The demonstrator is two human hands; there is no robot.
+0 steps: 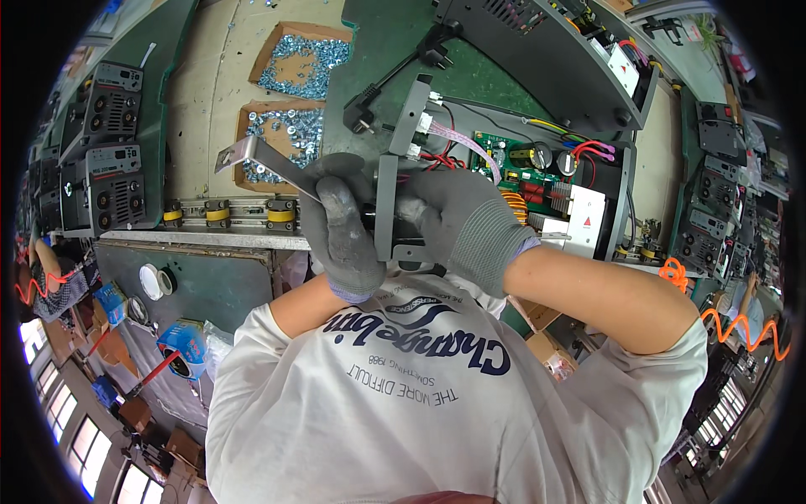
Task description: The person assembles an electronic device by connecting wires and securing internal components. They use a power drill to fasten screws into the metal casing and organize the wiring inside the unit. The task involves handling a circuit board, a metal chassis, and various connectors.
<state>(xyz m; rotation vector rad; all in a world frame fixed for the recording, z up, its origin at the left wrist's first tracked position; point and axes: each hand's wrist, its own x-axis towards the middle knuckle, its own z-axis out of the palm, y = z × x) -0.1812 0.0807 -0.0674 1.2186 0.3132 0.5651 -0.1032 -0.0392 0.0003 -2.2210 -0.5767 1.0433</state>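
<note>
Grey-gloved, grips the panel with the right hand, set between both hands with its long axis running near to far, and curls the left hand round the strip, slanting forward and left.

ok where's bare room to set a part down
The tan benchtop strip between the fastener trays and left green board is mostly bare; so is the green surface between the upper tray and black cord. Crowded: the open chassis, packed with wiring.
</note>
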